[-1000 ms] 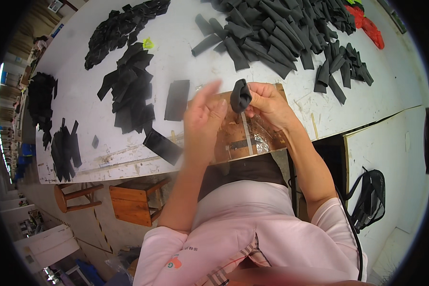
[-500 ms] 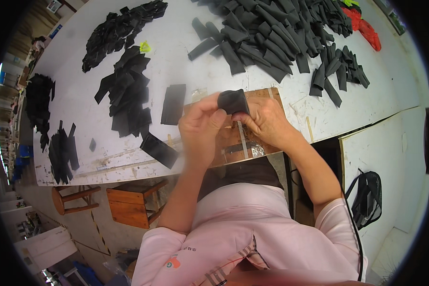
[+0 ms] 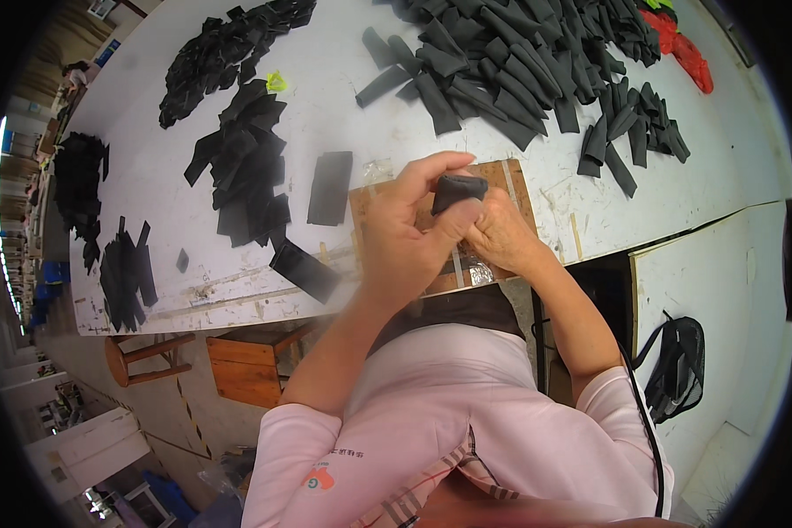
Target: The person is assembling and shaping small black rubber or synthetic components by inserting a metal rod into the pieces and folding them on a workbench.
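A black fabric piece (image 3: 456, 190), folded or rolled so that it looks like a short sleeve, is held between my two hands above a brown board (image 3: 521, 195). My left hand (image 3: 411, 224) has its thumb against the near side of the piece and its fingers round the far side. My right hand (image 3: 504, 231) is closed on its right, lower part, with the fingertips partly hidden. Left of the board, a flat black rectangular piece (image 3: 331, 187) lies on the white table (image 3: 312, 97). Another black strip (image 3: 304, 271) lies slanted near the table's front edge.
Rolled dark pieces (image 3: 502, 70) are heaped at the far right, beside a red plastic bag (image 3: 691, 63). Flat black pieces (image 3: 242, 167) form several piles on the left. A wooden stool (image 3: 246, 368) stands below the table edge; a black mesh bag (image 3: 678, 370) is at the right.
My left hand has shifted right and turned, its thumb now pressing across the black piece. The piece has moved slightly right and down and shows less of its surface.
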Motion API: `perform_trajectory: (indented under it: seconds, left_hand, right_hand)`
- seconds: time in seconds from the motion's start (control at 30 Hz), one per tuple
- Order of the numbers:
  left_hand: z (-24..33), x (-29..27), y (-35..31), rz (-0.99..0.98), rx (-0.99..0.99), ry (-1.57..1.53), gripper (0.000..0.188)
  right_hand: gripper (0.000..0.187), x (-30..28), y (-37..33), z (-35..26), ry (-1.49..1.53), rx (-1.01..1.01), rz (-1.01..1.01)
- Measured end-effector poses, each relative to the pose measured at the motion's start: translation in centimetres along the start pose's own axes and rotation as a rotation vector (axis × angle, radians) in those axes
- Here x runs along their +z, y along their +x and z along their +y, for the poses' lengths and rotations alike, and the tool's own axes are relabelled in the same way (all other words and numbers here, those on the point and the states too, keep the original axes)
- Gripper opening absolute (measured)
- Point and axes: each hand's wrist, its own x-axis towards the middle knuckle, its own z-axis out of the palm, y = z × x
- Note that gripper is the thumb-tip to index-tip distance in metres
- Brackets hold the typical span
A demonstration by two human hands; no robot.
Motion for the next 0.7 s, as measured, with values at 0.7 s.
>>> perform_trajectory:
  seconds: [0.7]
  left_hand:
    - [-2.7, -4.3, -0.5, 0.282, 0.06, -0.033, 0.011]
  right_hand:
    - [0.033, -0.9, 0.9, -1.4, -0.1, 0.032, -0.055]
